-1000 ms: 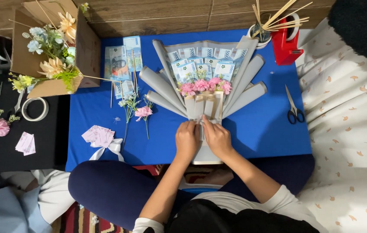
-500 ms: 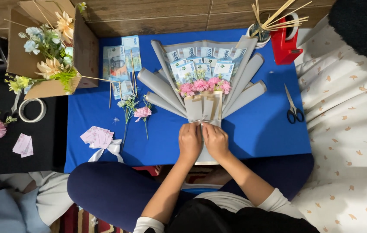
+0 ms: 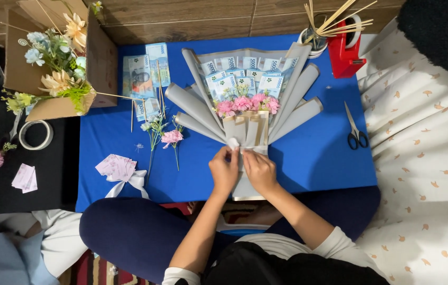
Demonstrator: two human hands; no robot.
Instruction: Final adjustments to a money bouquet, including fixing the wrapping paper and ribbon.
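At the narrow waist of the bouquet (image 3: 245, 105), the left hand (image 3: 224, 171) and the right hand (image 3: 259, 171) sit side by side, fingers pinched on a small white strip (image 3: 233, 143) where the wrapping gathers. Both hands are closed narrow on that strip and rest on the bouquet's grey paper stem. Above them the bouquet fans out in grey paper cones, with pink flowers (image 3: 247, 103) in a row and folded banknotes behind them. It lies flat on a blue cloth (image 3: 313, 153) spread on the floor, just ahead of the person's crossed legs. Left of the hands lie a loose pink flower stem (image 3: 172, 138) and a pink-and-white ribbon bow (image 3: 121, 171). Farther left, a cardboard box (image 3: 55, 58) holds artificial flowers, with a tape roll (image 3: 35, 134) near it. Right of the bouquet lie scissors (image 3: 355, 129), and a red tape dispenser (image 3: 346, 50) stands beyond.
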